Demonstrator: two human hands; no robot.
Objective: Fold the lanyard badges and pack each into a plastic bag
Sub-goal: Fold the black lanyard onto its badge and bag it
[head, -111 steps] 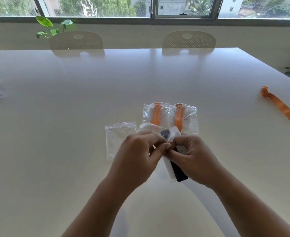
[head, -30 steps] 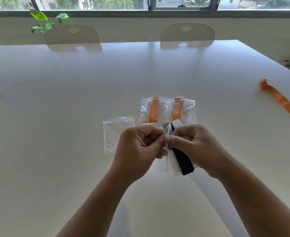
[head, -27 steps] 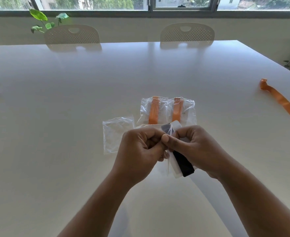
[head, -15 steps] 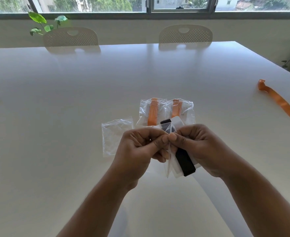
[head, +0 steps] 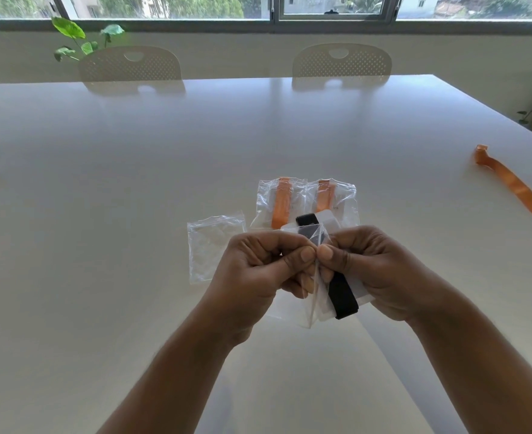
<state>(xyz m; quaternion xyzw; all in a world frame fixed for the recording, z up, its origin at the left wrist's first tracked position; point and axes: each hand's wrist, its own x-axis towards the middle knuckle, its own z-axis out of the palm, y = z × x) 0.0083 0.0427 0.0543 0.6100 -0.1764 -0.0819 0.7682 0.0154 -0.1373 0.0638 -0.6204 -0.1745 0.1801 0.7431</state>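
The black lanyard badge (head: pixel 342 297) now pokes slightly higher above the thumbs. The left hand (head: pixel 258 270) and right hand (head: pixel 380 270) both pinch its plastic bag (head: pixel 313 305) at the mouth. Beyond the fingers lie two packed bags (head: pixel 281 202). Seemingly left to do: an empty bag (head: pixel 214 242) to their left and a loose orange lanyard (head: pixel 515 189) far to the right.

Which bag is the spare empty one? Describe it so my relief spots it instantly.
On the white table, just beyond the left hand, lie three clear bags. The empty bag is leftmost and crinkled; the two packed bags to its right each show an orange lanyard.
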